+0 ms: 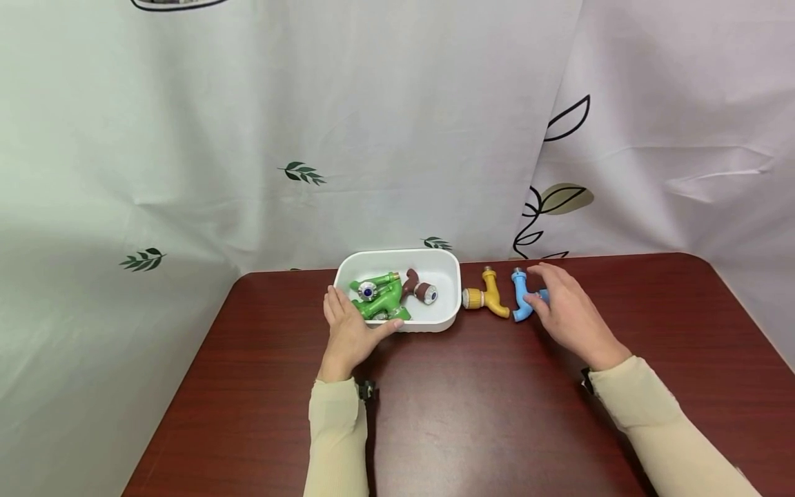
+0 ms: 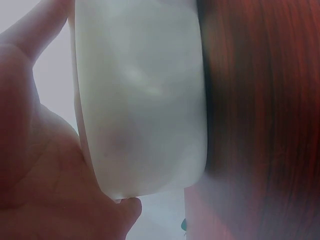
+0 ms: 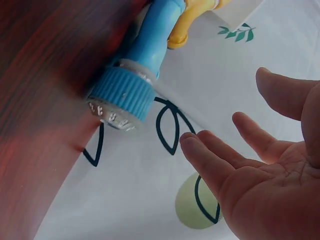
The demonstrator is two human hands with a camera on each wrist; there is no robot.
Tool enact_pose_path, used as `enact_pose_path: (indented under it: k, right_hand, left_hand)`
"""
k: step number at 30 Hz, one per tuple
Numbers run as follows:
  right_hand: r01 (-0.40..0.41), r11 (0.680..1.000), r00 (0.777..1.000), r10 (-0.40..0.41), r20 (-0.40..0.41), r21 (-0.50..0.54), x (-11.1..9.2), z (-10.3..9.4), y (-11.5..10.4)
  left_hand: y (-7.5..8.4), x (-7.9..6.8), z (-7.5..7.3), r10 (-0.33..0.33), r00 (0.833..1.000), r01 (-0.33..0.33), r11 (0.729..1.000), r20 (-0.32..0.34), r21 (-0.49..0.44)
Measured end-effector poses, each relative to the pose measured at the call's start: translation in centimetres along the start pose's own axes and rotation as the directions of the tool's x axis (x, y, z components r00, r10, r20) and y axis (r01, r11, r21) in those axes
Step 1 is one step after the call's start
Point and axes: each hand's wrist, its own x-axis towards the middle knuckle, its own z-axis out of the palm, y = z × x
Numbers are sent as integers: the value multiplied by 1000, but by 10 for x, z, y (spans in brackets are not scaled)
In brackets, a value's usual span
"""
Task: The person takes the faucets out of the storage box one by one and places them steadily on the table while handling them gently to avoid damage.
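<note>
My left hand (image 1: 350, 331) rests on the near left corner of a white plastic tub (image 1: 437, 326), thumb along the front rim and fingers over the left side. Inside the tub lie green taps (image 1: 388, 298) and a brown tap (image 1: 417, 286). To the right, my right hand (image 1: 568, 307) hovers over a blue tap (image 1: 520, 293), thumb and fingers apart and partly covering its knob. In the right wrist view the ribbed blue knob (image 3: 125, 92) shows, with the fingers off it. A yellow tap (image 1: 491, 297) lies between the tub and the blue tap.
The reddish-brown wooden table (image 1: 472, 414) runs back to a white curtain (image 1: 397, 138) printed with leaves, which hangs close behind the tub and taps. More curtain closes in the left and right sides.
</note>
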Motion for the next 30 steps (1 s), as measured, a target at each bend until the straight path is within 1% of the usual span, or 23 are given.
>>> enact_pose_path:
  k: [7, 14, 25, 30]
  right_hand:
    - [34, 999, 999, -34, -7, 1, 1, 4, -8]
    - [38, 999, 999, -38, 3, 13, 2, 9, -14]
    - [93, 996, 995, -94, -27, -8, 5, 20, -23]
    - [86, 996, 996, -86, -13, 3, 7, 22, -27]
  left_hand:
    - [0, 0, 0, -7, 1000, 7, 1000, 3, 8]
    - [0, 0, 0, -8, 1000, 8, 1000, 5, 10]
    - [1, 0, 0, -16, 1000, 16, 1000, 2, -15]
    - [1, 0, 0, -35, 999, 35, 999, 10, -22]
